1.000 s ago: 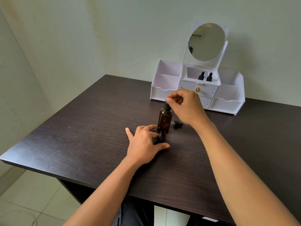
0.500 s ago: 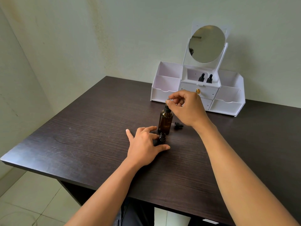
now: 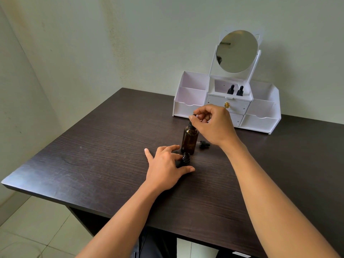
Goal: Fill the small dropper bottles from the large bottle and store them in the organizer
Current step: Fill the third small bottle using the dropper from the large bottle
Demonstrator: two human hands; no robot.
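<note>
On the dark desk [image 3: 93,155], my left hand [image 3: 165,164] grips the small bottle [image 3: 185,158] to steady it; my right hand [image 3: 214,125] pinches the dropper [image 3: 192,118] atop the large bottle [image 3: 189,140], likely to draw liquid. Two more stand in the organizer [image 3: 260,123].

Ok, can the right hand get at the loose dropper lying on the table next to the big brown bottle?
Probably yes, once it lets go: the right hand pinches the dropper top on the large bottle, and the loose dropper lies on the table right below its wrist, nothing between.
</note>
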